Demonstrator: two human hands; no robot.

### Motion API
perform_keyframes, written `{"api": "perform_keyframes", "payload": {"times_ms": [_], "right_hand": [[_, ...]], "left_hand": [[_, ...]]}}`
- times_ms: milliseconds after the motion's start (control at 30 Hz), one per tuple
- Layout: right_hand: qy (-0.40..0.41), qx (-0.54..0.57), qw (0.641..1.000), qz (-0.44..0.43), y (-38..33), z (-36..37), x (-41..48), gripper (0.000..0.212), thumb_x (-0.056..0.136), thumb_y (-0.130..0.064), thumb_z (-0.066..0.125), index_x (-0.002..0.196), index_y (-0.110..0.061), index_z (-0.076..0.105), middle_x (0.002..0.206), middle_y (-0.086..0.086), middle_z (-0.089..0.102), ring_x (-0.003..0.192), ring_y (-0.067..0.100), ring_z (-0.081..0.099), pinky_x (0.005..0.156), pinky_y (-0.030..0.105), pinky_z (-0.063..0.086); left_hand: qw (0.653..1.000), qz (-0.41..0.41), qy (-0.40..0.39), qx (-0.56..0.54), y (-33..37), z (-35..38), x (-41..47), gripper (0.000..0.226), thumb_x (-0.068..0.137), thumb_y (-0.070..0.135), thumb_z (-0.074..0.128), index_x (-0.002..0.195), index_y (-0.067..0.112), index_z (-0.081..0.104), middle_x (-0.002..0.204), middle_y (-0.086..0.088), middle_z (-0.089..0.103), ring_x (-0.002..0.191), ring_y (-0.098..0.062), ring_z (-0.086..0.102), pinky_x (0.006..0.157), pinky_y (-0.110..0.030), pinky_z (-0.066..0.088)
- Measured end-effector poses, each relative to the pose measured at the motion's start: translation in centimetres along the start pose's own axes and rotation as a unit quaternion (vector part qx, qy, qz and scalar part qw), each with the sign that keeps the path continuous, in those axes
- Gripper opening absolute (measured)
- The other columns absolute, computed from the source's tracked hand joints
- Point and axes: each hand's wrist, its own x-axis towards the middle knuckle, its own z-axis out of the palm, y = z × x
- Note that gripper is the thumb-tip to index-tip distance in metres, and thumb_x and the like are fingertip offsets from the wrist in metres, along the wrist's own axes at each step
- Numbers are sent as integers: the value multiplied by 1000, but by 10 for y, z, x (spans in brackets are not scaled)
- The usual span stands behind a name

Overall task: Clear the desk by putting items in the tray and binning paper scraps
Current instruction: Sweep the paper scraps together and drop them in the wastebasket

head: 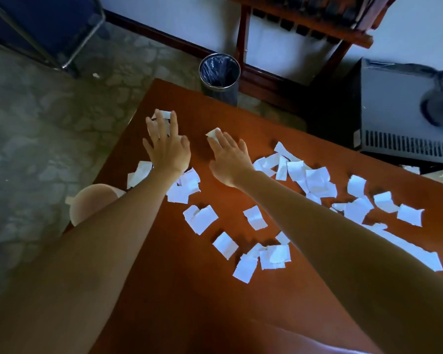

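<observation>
Mottled grey-green stone floor (pixel 49 129) spread below, white wall (pixel 184 19) rose above a dark skirting board (pixel 164 37), red-brown wooden stand (pixel 242 34) stood against it, blue metal-framed cabinet (pixel 36 21) sat far left, grey vented machine (pixel 394 106) sat right.

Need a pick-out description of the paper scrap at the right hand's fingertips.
Take the red-brown desk and go to its far end, near the round metal bin. The scrap pokes out from under the right hand's fingers. It is a lone white piece, apart from the heaps nearer the person and right of the left hand's scraps.
</observation>
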Motion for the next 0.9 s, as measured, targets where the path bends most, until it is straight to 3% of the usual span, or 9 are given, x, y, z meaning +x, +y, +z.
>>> {"api": "perform_keyframes", "payload": {"times_ms": [200, 333, 467, 567, 667, 767, 900], "right_hand": [[31, 6, 999, -26, 6, 10, -15, 51, 100, -22, 33, 148, -18, 18, 159, 4, 10, 148, 23, 5, 121, 46, 1], [74, 12, 996, -37, 10, 19, -39, 46, 96, -13, 36, 142, -11, 35, 152, 9, 33, 143, 27, 25, 120, 47, 9], [149, 19, 988, -44, 8, 33, -60, 42, 83, -8, 38, 118, -5, 61, 122, 14, 63, 117, 34, 56, 112, 52, 28], [183, 29, 982, -41, 5, 35, -64, 40, 81, -8, 36, 107, -5, 66, 104, 14, 69, 98, 33, 65, 103, 53, 41], [179, 29, 983, -33, -2, 26, -55, 43, 85, -12, 33, 117, -2, 61, 118, 19, 62, 112, 37, 58, 109, 54, 36], [128, 11, 992, -18, -6, 16, -42, 42, 96, -17, 38, 137, -8, 42, 147, 15, 36, 139, 32, 31, 120, 46, 17], [95, -5, 995, -15, -7, 11, -30, 45, 99, -23, 34, 144, -14, 30, 156, 9, 20, 145, 27, 18, 120, 43, 8]], "left_hand": [[999, 37, 25, -17, -8, 18, -20, 49, 99, 28, 33, 145, 12, 29, 152, -15, 26, 144, -33, 17, 117, -48, 15], [997, 76, 22, -27, -7, 24, -61, 47, 99, 25, 34, 144, 10, 34, 150, -13, 32, 143, -31, 22, 115, -49, 19], [996, 80, 20, -41, 1, 15, -89, 49, 98, 23, 39, 144, 9, 32, 144, -15, 41, 135, -32, 37, 112, -49, 26], [996, 39, 63, -47, 6, -1, -79, 47, 97, 20, 40, 142, 8, 35, 136, -16, 45, 121, -31, 45, 97, -40, 39], [998, 9, 40, -45, 10, -12, -48, 51, 97, 21, 38, 144, 8, 27, 149, -15, 28, 134, -31, 30, 104, -38, 36], [999, 9, -18, -27, 6, -10, -20, 59, 98, 27, 36, 149, 10, 13, 158, -13, 4, 147, -31, 3, 116, -46, 19], [997, 4, -57, -47, -2, -3, -10, 57, 99, 31, 32, 149, 11, 14, 159, -10, 7, 147, -26, 3, 117, -51, 7]]}}
